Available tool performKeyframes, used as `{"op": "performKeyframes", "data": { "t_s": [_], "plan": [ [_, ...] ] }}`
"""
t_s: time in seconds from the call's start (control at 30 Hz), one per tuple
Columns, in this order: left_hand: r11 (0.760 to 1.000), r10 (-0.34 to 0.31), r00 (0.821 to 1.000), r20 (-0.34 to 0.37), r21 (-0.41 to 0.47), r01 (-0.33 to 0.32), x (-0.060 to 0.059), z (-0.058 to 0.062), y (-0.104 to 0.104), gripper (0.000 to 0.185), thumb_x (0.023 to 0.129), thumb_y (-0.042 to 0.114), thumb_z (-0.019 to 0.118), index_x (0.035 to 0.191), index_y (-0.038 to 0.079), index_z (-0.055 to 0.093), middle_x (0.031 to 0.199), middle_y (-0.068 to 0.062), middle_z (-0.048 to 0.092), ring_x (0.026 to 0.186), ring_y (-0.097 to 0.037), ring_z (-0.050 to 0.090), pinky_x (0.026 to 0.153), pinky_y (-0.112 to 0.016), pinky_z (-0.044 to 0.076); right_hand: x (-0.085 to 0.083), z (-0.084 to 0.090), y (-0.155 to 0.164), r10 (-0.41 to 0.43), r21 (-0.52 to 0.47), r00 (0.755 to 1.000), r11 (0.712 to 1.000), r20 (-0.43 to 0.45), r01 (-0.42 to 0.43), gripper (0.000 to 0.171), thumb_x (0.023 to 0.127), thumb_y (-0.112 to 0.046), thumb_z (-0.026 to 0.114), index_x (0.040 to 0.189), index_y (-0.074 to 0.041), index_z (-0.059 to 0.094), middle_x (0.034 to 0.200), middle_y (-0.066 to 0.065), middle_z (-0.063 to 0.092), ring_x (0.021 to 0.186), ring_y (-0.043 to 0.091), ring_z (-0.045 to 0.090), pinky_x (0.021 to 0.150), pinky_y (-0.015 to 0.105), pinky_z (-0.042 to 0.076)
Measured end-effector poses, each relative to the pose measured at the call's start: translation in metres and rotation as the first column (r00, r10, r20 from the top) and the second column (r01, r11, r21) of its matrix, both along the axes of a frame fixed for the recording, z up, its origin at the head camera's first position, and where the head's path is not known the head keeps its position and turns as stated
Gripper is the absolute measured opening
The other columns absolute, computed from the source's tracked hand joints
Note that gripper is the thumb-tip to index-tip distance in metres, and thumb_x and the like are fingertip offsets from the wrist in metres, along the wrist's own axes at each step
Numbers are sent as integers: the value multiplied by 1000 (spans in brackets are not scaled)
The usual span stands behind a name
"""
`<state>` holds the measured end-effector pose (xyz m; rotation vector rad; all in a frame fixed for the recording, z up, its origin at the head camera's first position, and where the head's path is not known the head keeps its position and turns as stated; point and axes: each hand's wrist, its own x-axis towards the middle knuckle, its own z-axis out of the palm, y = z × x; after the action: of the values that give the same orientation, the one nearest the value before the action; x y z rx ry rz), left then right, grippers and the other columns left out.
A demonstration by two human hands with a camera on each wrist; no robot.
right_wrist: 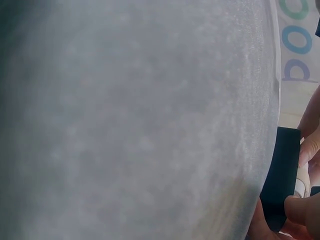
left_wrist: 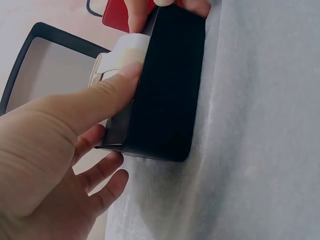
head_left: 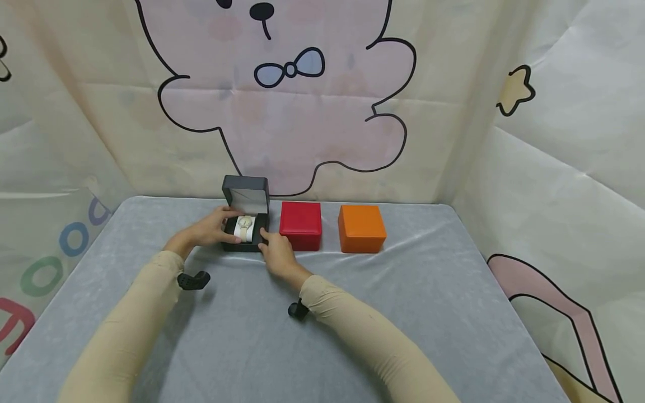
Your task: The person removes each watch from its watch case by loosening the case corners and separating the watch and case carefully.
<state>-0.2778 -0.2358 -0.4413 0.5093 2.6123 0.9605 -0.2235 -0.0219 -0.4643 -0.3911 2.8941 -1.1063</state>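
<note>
A black watch box (head_left: 243,244) stands open near the table's back edge, its lid (head_left: 246,193) upright. Inside, a pale watch (head_left: 245,225) is wrapped round a white cushion (left_wrist: 122,55). My left hand (head_left: 214,229) holds the box's left side; in the left wrist view its thumb (left_wrist: 107,92) lies on the cushion and the other fingers sit beside the black box (left_wrist: 167,85). My right hand (head_left: 276,253) grips the box's right front corner, and its fingertips (left_wrist: 136,15) reach the cushion's far end. The right wrist view shows only the box's edge (right_wrist: 282,175) and a thumb (right_wrist: 302,210).
A closed red box (head_left: 300,225) stands right beside the black one, and a closed orange box (head_left: 361,228) further right. The grey-covered table (head_left: 403,313) is walled by cartoon-printed curtains at the back and both sides. Black wrist mounts (head_left: 193,280) sit on both forearms.
</note>
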Motion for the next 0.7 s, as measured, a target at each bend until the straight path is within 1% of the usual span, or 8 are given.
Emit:
{"op": "performKeyframes", "data": {
  "t_s": [0.1, 0.17, 0.27, 0.33, 0.47, 0.57, 0.7],
  "plan": [
    [1000, -22, 1000, -8, -23, 21, -1, 2, 3, 78, 89, 24, 79, 152, -2, 39, 151, -39, 25, 130, -55, 39, 107, -68, 36, 0, 0, 1, -2, 6, 1000, 1000, -3, 2, 45, 99, -13, 64, 143, -10, 57, 141, 5, 62, 126, 21, 64, 104, 37, 52],
    [997, -43, 999, -8, -59, 43, -2, 5, 4, 79, 90, 25, 78, 152, -4, 38, 150, -39, 25, 131, -54, 39, 107, -69, 36, 0, -1, 1, -2, 10, 1000, 1000, -6, 3, 45, 99, -13, 64, 143, -10, 57, 141, 4, 62, 126, 21, 64, 104, 37, 52],
    [991, -66, 998, 4, -114, 66, -6, 7, 5, 83, 91, 27, 77, 154, -5, 35, 151, -39, 24, 133, -53, 36, 109, -69, 35, -1, -1, 1, -3, 12, 1000, 1000, -7, 3, 45, 98, -13, 65, 143, -11, 57, 141, 4, 62, 126, 21, 64, 105, 37, 52],
    [988, -69, 998, 14, -136, 70, -7, 7, 5, 84, 91, 29, 77, 154, -5, 33, 152, -38, 23, 134, -53, 35, 110, -69, 33, -1, -2, 1, -4, 15, 1000, 1000, -6, 4, 45, 99, -14, 65, 143, -12, 57, 141, 3, 62, 126, 20, 64, 105, 36, 52],
    [991, -53, 998, 27, -123, 56, -8, 4, 4, 83, 90, 28, 78, 154, -3, 35, 153, -37, 22, 136, -51, 33, 113, -69, 30, -1, -3, 1, -6, 22, 1000, 1000, -8, 6, 45, 98, -14, 65, 142, -12, 58, 140, 3, 63, 125, 20, 65, 103, 36, 52],
    [995, -50, 999, 9, -91, 51, -7, 3, 4, 80, 89, 25, 79, 152, -3, 37, 153, -37, 23, 136, -49, 33, 114, -69, 28, -1, -2, 0, -14, 16, 1000, 1000, -7, 14, 45, 98, -14, 66, 142, -12, 59, 140, 4, 64, 124, 21, 65, 102, 37, 53],
    [998, -48, 999, -19, -41, 47, -5, 3, 4, 78, 88, 21, 80, 148, -5, 36, 150, -36, 30, 133, -47, 36, 113, -68, 29, -1, -2, -1, -27, 5, 1000, 1000, 9, 27, 45, 98, -15, 66, 142, -12, 58, 140, 4, 63, 124, 22, 65, 102, 39, 53]
  ]
}}
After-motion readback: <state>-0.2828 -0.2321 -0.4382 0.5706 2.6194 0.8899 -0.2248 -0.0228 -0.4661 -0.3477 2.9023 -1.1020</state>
